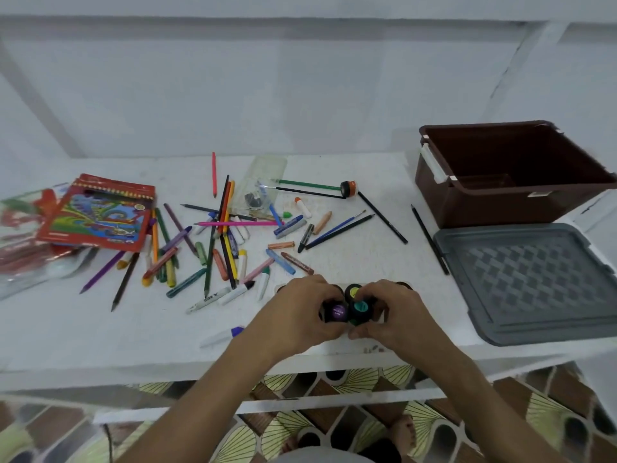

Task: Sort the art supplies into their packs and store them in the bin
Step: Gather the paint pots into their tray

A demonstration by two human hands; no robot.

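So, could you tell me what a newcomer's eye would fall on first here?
Probably the scatter of pencils and crayons across the middle of the white table. Next, the brown bin at the far right, with its grey lid lying in front. Near the front edge, both hands grip small paint pots.

Print shows on the red crayon pack (96, 215) and purple-capped paint pot (339, 310), too blurred to read.

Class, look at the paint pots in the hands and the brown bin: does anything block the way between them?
Nothing visible does. The paint pots sit near the table's front; the brown bin stands open at back right, its grey lid lying flat beside the route.
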